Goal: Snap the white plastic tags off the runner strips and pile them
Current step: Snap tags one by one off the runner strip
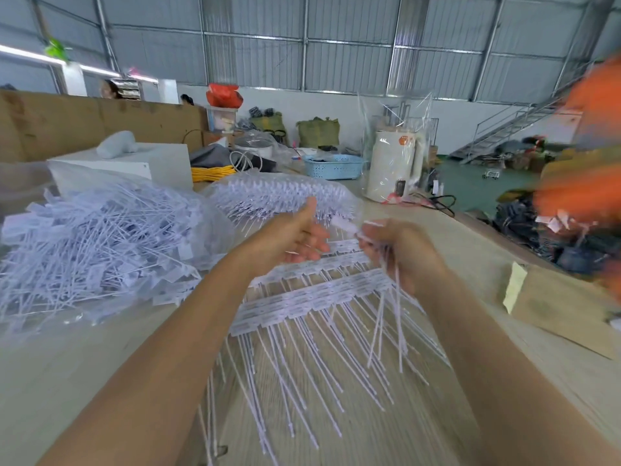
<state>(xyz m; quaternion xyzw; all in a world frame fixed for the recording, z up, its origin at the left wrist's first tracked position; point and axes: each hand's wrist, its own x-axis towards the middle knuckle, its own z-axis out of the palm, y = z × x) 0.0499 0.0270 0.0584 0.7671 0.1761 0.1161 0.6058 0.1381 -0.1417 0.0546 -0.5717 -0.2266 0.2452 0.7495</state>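
Several runner strips (304, 299) of white plastic tags lie fanned across the wooden table (84, 364), their thin tails pointing toward me. My right hand (401, 255) grips a bunch of loose white tags (386, 317), whose tails hang down below the fist. My left hand (292, 235) hovers just left of it, palm turned inward, thumb up and fingers relaxed, holding nothing. A big pile of detached tags (94, 243) lies at the left on clear plastic. A second heap of tags in a clear bag (279, 196) sits behind the hands.
A white box (134, 166) stands behind the left pile. A blue basket (334, 166) and a white kettle in plastic wrap (393, 169) stand at the back. A cardboard box (564, 311) lies at the right. A blurred person's orange sleeve (584, 183) reaches in from the right.
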